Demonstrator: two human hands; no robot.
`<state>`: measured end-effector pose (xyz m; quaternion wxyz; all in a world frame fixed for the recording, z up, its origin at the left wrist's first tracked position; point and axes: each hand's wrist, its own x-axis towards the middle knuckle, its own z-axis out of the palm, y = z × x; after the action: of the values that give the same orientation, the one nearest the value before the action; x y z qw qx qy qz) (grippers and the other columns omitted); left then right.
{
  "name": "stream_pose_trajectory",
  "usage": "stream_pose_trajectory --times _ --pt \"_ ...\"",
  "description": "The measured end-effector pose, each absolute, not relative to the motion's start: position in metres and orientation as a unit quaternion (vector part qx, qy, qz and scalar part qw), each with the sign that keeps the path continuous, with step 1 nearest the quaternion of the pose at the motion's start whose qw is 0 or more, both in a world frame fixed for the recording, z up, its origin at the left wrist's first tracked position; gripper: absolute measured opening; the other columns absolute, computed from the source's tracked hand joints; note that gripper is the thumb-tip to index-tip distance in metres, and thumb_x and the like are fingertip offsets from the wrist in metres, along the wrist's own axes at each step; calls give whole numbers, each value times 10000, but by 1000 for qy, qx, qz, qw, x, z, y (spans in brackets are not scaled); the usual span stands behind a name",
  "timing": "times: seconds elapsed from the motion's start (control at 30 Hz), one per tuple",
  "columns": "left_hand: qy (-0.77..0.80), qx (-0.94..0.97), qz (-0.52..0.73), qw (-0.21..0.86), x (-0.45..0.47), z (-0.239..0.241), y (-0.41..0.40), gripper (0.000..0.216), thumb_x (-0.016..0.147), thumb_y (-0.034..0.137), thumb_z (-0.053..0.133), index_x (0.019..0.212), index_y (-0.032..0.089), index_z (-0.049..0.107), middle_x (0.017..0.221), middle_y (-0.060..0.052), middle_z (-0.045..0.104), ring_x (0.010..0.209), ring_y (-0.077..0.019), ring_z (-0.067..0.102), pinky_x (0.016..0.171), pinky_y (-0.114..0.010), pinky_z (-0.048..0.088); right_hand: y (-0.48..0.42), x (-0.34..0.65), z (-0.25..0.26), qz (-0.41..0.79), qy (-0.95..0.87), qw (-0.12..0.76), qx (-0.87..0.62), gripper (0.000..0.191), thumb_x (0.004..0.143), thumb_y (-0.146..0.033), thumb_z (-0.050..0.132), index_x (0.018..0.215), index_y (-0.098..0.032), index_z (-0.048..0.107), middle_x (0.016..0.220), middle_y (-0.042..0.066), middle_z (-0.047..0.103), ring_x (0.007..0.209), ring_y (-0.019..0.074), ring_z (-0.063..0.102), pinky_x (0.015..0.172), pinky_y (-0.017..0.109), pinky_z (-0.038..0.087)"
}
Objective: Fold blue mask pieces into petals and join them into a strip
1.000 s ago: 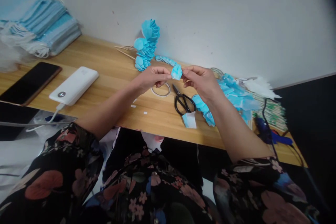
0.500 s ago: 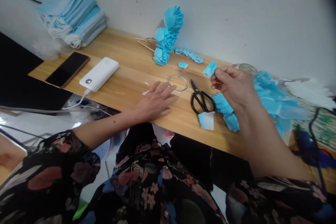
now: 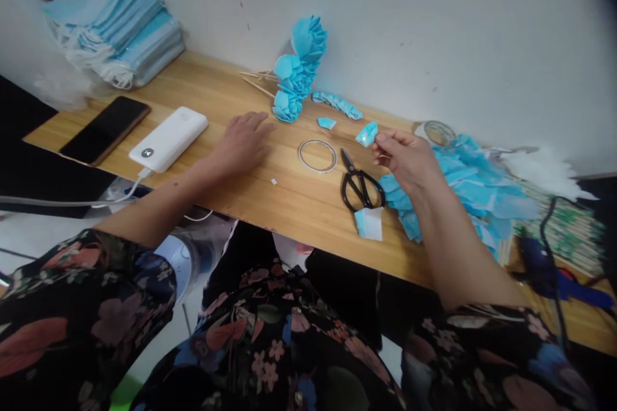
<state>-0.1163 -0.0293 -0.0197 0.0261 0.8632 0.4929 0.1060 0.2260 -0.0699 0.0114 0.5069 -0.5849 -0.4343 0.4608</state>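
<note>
Between the thumb and fingers of my right hand (image 3: 407,157) is a small folded blue fabric piece (image 3: 367,134). My left hand (image 3: 245,142) rests palm down over the table with its fingers stretched out, holding nothing. Just beyond its fingertips lie blue fabric flowers (image 3: 299,67) on thin wooden sticks. A pleated blue strip (image 3: 337,104) and a loose blue petal (image 3: 326,122) lie beside the flowers. A thin roll of tape (image 3: 317,155) sits between my hands. Black-handled scissors (image 3: 361,186) lie below my right hand, with a blue-and-white scrap (image 3: 369,223) at their handles.
A stack of blue face masks (image 3: 130,29) stands at the back left. In front of it are a phone (image 3: 106,130) and a white power bank (image 3: 168,138) with a cable. Blue fabric pieces (image 3: 486,189), a wider tape roll (image 3: 435,133) and a blue glue gun (image 3: 544,270) lie right.
My left hand has moved left and farther back, away from the thin tape roll. My right hand still pinches the blue piece. The whole view has shifted slightly.
</note>
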Motion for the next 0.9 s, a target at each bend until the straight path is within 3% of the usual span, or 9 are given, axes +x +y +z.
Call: stream_pose_trajectory --times 0.17,0.23,0.3,0.4,0.67,0.73,0.8,0.9 --pt "432 890 121 86 -100 -5 -39 410 1028 372 579 1366 174 703 1398 -164 727 1313 -337 666 1144 -488 505 -47 228 -1 450 -403 505 -616 281 794 -298 929 661 -204 700 681 -14 681 581 79 557 518 185 503" --pt "392 909 118 77 -93 -7 -53 362 1030 384 596 1288 168 731 1321 -168 742 1237 -336 687 1088 -489 535 -42 228 -3 447 -402 508 -617 291 801 -305 930 656 -211 695 683 -12 687 581 83 561 520 194 505" --pt "359 924 125 36 -89 -17 -69 330 1023 349 608 1250 146 736 1392 -201 702 1284 -362 659 1107 -519 526 -40 229 -3 450 -407 505 -614 288 789 -318 945 672 -211 704 687 -12 693 581 85 566 519 195 507" --pt "332 934 132 1 -92 -35 -81 315 1077 288 477 1203 187 748 1503 -175 660 1441 -351 575 1233 -556 444 -40 231 0 454 -412 501 -610 294 761 -324 964 691 -196 709 691 -17 693 580 82 568 509 185 507" --pt "436 886 154 21 -124 -37 -64 469 1058 216 387 1423 267 677 1617 -87 601 1545 -388 496 1277 -656 393 -32 234 4 441 -418 482 -631 252 779 -287 928 696 -189 711 692 -25 691 580 79 563 512 177 499" --pt "444 881 163 35 -122 -24 -60 472 1047 247 431 1469 265 641 1644 -70 577 1535 -383 505 1272 -634 413 -29 232 2 440 -417 485 -630 253 778 -282 925 688 -194 706 684 -31 687 584 82 569 520 182 501" --pt "425 883 190 60 -111 -10 -56 489 1044 299 484 1510 203 601 1646 -132 568 1500 -354 548 1251 -580 451 -27 229 0 440 -411 487 -633 256 795 -268 905 671 -196 693 676 -37 678 585 82 567 526 183 502" --pt "388 888 227 96 -84 8 -45 463 1055 317 507 1483 187 627 1582 -144 632 1479 -310 574 1253 -497 447 -25 224 1 437 -381 508 -637 224 856 -213 820 679 -192 685 688 -37 676 594 78 563 519 178 494"
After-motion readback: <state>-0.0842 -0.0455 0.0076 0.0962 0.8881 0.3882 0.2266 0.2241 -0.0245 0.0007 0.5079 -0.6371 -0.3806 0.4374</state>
